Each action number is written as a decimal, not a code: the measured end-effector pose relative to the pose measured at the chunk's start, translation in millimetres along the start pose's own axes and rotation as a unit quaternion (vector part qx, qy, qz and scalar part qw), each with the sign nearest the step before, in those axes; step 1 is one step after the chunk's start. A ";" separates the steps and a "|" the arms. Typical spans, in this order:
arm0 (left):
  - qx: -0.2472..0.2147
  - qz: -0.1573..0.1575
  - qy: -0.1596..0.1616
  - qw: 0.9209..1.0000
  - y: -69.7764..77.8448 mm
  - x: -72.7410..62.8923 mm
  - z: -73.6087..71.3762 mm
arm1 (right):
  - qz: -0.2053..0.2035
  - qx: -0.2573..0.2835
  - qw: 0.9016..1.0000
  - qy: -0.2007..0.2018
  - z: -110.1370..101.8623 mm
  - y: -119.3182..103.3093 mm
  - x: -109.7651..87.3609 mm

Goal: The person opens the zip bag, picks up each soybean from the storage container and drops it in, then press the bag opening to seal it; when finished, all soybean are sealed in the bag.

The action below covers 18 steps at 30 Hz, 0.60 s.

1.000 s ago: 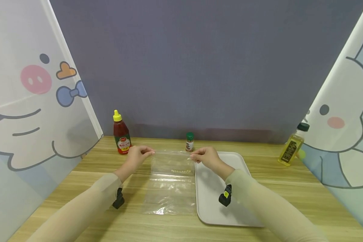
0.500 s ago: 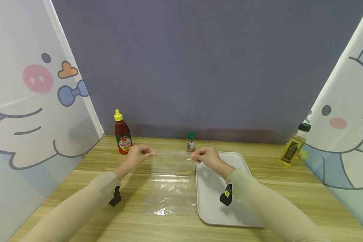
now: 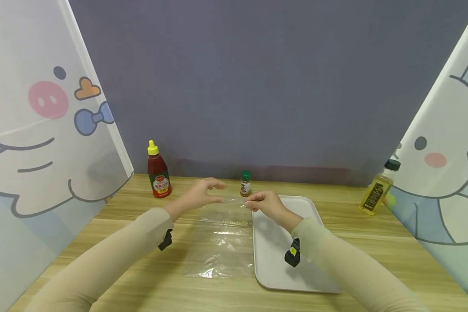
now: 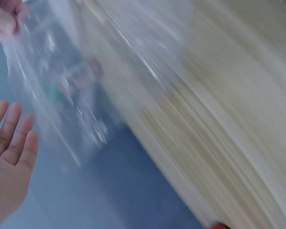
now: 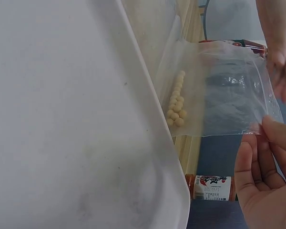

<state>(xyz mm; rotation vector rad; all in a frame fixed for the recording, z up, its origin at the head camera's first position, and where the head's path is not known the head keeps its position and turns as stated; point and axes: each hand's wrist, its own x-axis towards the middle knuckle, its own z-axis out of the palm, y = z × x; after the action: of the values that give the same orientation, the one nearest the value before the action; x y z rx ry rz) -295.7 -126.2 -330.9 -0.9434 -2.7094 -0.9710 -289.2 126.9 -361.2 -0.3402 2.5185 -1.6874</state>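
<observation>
A clear plastic bag (image 3: 218, 253) lies over the wood table, its far edge lifted. Small pale round balls (image 5: 175, 107) sit in a row inside it, by the fold. My right hand (image 3: 268, 203) pinches the bag's far right corner between thumb and fingers, as the right wrist view (image 5: 267, 179) shows. My left hand (image 3: 199, 193) hovers by the bag's top edge, left of the right hand, thumb and fingers spread apart. In the left wrist view the left hand's fingers (image 4: 14, 138) are loose and hold nothing, with the blurred bag (image 4: 47, 71) beside them.
A pale tray (image 3: 278, 264) lies right of the bag under the right forearm. A small green-capped spice jar (image 3: 245, 186) stands just behind the hands. A ketchup bottle (image 3: 159, 177) stands at the back left, an oil bottle (image 3: 376, 193) at the back right.
My left hand has let go of the bag's far left corner, spread its fingers and moved right along the top edge. The right hand keeps its pinch, nearly still.
</observation>
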 end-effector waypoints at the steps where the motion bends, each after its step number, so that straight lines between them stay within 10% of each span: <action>1: -0.003 0.002 -0.004 1.000 4.3 4.4 4.9 | 0.002 0.002 1.000 -0.001 -0.2 0.1 0.0; 18: 0.014 0.001 -0.029 0.999 25.4 33.0 43.6 | 0.020 0.003 1.000 -0.011 -0.6 1.4 -3.1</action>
<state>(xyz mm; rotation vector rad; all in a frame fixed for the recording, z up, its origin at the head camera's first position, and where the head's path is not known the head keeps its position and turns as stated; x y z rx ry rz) -302.8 -67.3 -341.8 -0.9838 -2.7621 -0.9182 -286.6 128.7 -362.4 -0.3039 2.4861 -1.6671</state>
